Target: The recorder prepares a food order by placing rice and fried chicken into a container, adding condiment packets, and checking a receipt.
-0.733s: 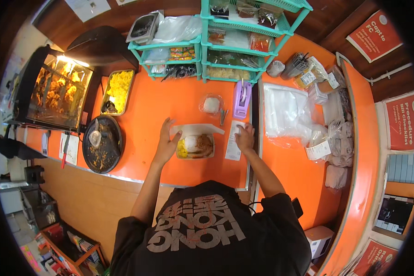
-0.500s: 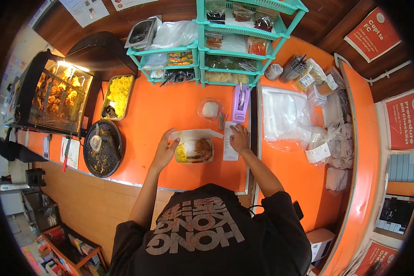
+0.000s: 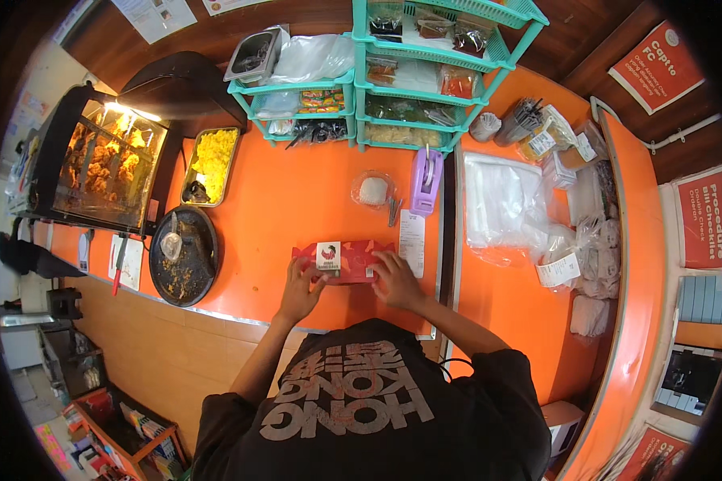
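A red cardboard food box (image 3: 351,260) with a white label sits on the orange counter in front of me, its lid folded over the food. Its left front corner is in my left hand (image 3: 300,293), thumb and fingers bent against the lid and side. My right hand (image 3: 398,280) grips the right end in the same way. Just right of the box lies a paper receipt (image 3: 411,240). Beyond the box are a clear plastic wrap with a white lump of rice (image 3: 373,191) and a purple tape dispenser (image 3: 425,183).
To the left are a round black tray (image 3: 186,276) with a scoop, a metal pan of yellow rice (image 3: 213,164), a red-handled knife (image 3: 119,272) and a lit fried-chicken display case (image 3: 104,160). Teal shelves (image 3: 425,112) stand at the back. Plastic bags (image 3: 501,196) lie to the right.
The box lid has come down over the rice and chicken, showing its red outside. My right hand has left the receipt for the box's right end; my left hand has shifted nearer me.
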### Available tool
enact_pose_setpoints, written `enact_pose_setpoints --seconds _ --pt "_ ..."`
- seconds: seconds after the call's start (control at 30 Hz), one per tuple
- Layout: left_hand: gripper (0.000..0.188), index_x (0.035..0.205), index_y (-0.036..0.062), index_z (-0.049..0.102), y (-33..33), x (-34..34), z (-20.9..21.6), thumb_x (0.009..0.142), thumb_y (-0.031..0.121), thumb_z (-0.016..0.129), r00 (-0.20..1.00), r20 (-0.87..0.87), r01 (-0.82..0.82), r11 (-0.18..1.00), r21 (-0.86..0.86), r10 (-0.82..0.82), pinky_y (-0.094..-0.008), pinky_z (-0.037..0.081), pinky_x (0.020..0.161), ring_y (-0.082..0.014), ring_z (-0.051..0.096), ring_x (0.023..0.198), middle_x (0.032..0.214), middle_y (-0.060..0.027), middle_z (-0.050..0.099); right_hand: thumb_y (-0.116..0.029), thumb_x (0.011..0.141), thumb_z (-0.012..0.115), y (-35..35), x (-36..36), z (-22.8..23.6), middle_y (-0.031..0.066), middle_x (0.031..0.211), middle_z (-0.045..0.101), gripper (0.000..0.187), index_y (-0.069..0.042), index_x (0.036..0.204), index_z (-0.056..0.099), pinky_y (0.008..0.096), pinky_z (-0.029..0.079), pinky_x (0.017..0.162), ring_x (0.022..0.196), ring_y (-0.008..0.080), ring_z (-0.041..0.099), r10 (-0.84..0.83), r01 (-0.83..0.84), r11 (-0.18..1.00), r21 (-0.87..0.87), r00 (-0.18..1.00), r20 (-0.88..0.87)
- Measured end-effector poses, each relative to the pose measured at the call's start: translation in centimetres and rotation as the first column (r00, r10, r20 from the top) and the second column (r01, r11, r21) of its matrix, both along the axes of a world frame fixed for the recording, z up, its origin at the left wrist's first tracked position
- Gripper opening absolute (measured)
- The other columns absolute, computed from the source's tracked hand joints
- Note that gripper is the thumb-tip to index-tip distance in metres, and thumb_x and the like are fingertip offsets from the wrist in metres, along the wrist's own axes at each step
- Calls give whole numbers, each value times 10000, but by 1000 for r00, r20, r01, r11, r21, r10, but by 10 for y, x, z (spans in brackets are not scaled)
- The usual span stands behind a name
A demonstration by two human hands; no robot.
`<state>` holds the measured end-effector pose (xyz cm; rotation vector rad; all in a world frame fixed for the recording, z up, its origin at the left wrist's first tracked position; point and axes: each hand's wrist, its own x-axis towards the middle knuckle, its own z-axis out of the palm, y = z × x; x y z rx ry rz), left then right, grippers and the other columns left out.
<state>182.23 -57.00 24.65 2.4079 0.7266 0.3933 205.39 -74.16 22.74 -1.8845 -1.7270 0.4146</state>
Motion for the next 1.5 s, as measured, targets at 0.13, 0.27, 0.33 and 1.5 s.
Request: enact_pose_setpoints --seconds 0.13,0.27,0.33,1.5 --pt "482 1107 -14 445 -15 -3 -60 856 280 733 997 66 -12 976 -217 27 -523 302 1080 -508 330 1258 1158 -250 441 -303 741 801 -11 -21 -24 252 1518 162 710 -52 1288 425 574 281 1107 1402 460 198 -27 20 996 -81 996 -80" --pt "547 1202 -24 390 -26 9 -110 861 223 739 898 334 -13 777 -629 286 -446 395 1026 -300 400 1241 1154 -156 429 -220 747 814 6 -46 -52 293 1511 153 790 -58 1317 291 491 374 1061 1366 433 309 -266 262 963 -59 901 -342" --pt "539 1252 -22 379 -30 21 -87 890 212 704 879 286 -62 686 -725 381 -414 425 993 -257 420 1211 1138 -128 408 -204 763 807 15 -53 -60 308 1517 150 752 -55 1270 272 456 409 1037 1342 416 371 -349 335 935 -119 799 -490" --pt "528 1481 22 338 -7 -6 -48 1022 272 407 879 -11 -196 340 -920 477 -343 367 1023 -168 452 1258 1339 -93 528 -87 1008 333 9 -33 -32 128 1597 192 560 -134 1543 175 381 204 1179 1472 288 183 -186 161 982 -101 705 -685"
